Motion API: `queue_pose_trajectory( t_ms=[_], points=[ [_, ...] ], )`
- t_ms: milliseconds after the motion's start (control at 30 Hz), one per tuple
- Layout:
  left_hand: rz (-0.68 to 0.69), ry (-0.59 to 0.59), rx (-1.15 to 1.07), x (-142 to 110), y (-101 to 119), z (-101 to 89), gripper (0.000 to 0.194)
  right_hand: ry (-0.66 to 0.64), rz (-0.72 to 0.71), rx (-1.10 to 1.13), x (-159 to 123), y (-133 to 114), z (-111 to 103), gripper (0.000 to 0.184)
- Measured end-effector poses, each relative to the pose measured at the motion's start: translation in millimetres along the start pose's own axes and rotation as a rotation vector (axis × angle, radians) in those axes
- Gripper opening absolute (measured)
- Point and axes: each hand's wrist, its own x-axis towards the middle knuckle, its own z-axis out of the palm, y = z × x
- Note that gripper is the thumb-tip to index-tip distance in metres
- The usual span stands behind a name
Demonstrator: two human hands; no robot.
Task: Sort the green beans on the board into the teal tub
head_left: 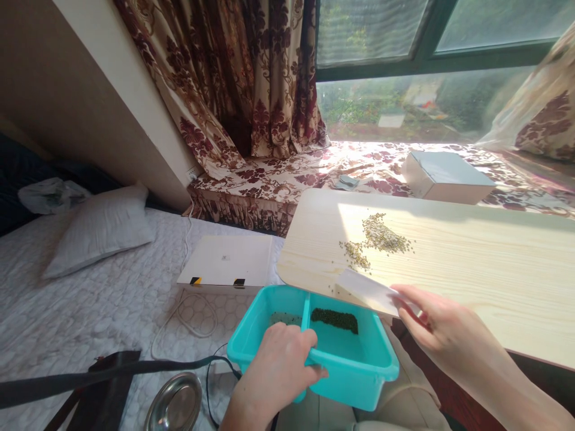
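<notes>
The left hand (285, 362) holds the near rim of the blue-green bin (345, 383), maybe to keep it steady beside the wooden surface (476, 257). The right hand (438, 320) pinches a white card (366, 290), tipped low, maybe so its end meets the wood. Small beans (385, 236) lie past it; dark green beans (335, 320) sit in the bin.

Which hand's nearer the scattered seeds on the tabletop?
Right. The right hand is at the near edge of the tabletop, holding a white card toward the scattered seeds; the left hand is farther off, gripping the near rim of the turquoise bin.
</notes>
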Motion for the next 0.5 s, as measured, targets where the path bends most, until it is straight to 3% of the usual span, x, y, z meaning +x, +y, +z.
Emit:
queue_pose_trajectory(
  t_ms=[300,500],
  points=[
    [-0.007,0.04,-0.036,-1.9,-12.9,3.6,0.025,-0.028,-0.106,0.144,-4.0,-12.8,10.8,0.026],
    [-0.045,0.021,-0.032,-3.9,-14.2,-0.7,0.024,0.025,0.002,-0.076,17.3,-7.6,7.6,0.026]
  ],
)
